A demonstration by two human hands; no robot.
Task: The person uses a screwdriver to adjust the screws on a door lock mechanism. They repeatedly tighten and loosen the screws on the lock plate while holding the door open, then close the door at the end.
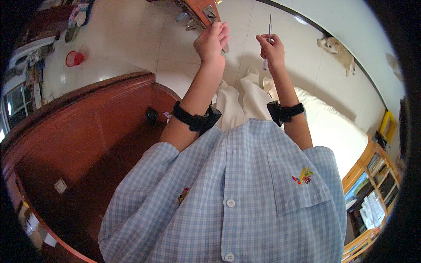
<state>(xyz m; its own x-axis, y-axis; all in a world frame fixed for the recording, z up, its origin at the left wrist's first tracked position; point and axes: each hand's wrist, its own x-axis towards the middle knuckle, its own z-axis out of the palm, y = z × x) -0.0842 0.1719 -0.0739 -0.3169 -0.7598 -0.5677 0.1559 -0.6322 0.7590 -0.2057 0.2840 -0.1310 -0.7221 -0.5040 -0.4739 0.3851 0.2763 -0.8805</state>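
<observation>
A slim screwdriver (269, 31) with a clear handle is held in my right hand (273, 49), its thin shaft pointing away from me. My left hand (212, 41) is raised at the edge of a brown wooden door (197, 9). Metal door hardware (210, 13) shows just beyond its fingers, and a metal piece (225, 48) sticks out beside the palm. Whether the left fingers grip this hardware is hidden by the hand itself. Keys (190, 28) appear to hang at the door's far side, blurred.
A tan animal (338, 54), live or toy I cannot tell, lies along the wall at right. A white padded surface (335, 131) is near my right elbow. On my left stands a large reddish-brown wooden panel (118, 108). A red basket (74, 59) sits on the tiled floor.
</observation>
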